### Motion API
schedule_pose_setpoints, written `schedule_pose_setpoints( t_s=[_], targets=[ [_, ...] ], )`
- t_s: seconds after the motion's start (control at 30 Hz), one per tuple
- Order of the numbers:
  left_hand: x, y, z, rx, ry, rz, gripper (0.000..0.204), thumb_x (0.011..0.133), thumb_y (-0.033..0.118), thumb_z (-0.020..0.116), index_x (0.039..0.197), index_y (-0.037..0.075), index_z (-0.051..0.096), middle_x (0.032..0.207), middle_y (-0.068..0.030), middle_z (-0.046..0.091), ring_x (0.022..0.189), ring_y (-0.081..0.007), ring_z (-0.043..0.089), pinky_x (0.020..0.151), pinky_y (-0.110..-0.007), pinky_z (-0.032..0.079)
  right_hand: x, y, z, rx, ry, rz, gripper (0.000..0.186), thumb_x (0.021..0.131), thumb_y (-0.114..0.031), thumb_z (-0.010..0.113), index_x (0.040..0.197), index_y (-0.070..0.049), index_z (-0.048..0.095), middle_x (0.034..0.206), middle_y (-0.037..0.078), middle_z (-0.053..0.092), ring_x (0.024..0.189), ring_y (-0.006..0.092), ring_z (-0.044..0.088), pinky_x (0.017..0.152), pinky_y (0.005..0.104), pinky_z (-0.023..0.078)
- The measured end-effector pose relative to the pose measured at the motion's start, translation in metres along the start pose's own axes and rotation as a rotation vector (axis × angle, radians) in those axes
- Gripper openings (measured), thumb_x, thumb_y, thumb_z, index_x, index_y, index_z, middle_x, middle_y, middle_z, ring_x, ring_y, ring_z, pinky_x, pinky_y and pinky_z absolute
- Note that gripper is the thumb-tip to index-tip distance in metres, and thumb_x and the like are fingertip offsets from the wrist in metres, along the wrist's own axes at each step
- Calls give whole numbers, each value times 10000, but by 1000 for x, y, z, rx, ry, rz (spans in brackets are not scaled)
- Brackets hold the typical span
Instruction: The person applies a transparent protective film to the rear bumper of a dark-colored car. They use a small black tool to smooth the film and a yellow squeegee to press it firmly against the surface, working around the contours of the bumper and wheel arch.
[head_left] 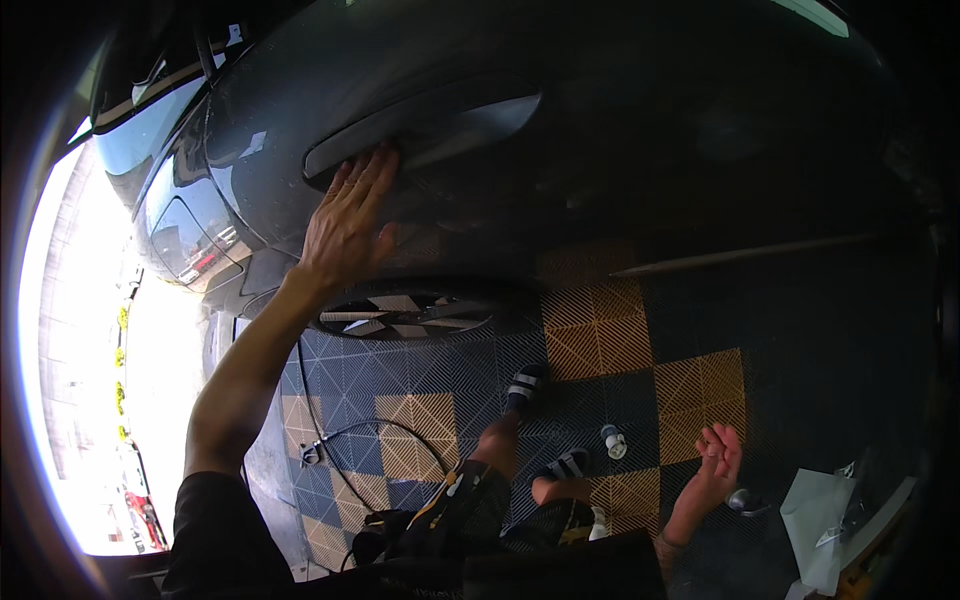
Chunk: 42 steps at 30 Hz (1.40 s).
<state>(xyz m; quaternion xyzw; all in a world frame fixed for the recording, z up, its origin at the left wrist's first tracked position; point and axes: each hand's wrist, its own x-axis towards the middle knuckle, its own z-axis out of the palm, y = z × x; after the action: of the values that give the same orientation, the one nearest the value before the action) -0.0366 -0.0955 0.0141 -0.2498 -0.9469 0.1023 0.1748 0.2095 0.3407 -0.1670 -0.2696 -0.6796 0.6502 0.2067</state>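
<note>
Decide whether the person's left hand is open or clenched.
Open: the left hand shows its fingers stretched out, not curled, over the dark car body.

The car body is showing a glossy near-black. The floor tiles are mixing slate-blue and orange-tan squares, all carrying fine ridges in angled, diamond-like lines. The sandals are displaying pale stripes on black, the left sleeve is showing plain black, and the shorts are bearing a pale and orange-tan print on black.
</note>
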Motion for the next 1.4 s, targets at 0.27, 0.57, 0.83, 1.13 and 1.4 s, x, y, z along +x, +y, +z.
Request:
schedule_pose_setpoints(
  t_s=[0.27,0.57,0.83,1.13,1.4],
  targets=[
    [7,15,-20,-128,-26,300,829,709,-51,590,1483,29,305,1574,-160,239,1457,-297,242,1191,-431,252,-24,-327,47,16,-610,-1348,243,791,-185,685,1017,-98,701,936,65,659,823,221,616,571,294,497],
    [-13,-29,-17,-180,-116,314,741,680,-10,582,1398,-59,408,1520,-207,333,1432,-330,303,1165,-464,262,-41,-133,173,910,-789,303,253,745,157,600,893,8,459,951,195,610,834,252,700,701,360,644],
    [-27,-66,7,-464,322,334,316,725,85,633,1024,58,732,1141,-89,678,1124,-251,602,1124,-446,324,-1,-149,321,77,-695,-734,115,841,-50,623,950,-70,591,1101,163,621,1141,351,602,708,356,599],
    [-9,-103,24,-254,356,675,300,860,323,668,1061,102,689,1137,-68,641,1029,-284,579,1082,-382,308,25,-156,368,-178,-402,-1432,196,785,-93,688,980,-94,660,995,120,662,913,308,660,632,345,551],
    [-10,-77,59,-4,564,425,168,796,295,718,964,284,716,1028,141,637,1028,-75,558,1092,-353,294,49,-165,376,-409,-509,-1537,124,801,-200,662,903,-140,698,968,15,641,992,239,625,878,446,499]
  ],
)
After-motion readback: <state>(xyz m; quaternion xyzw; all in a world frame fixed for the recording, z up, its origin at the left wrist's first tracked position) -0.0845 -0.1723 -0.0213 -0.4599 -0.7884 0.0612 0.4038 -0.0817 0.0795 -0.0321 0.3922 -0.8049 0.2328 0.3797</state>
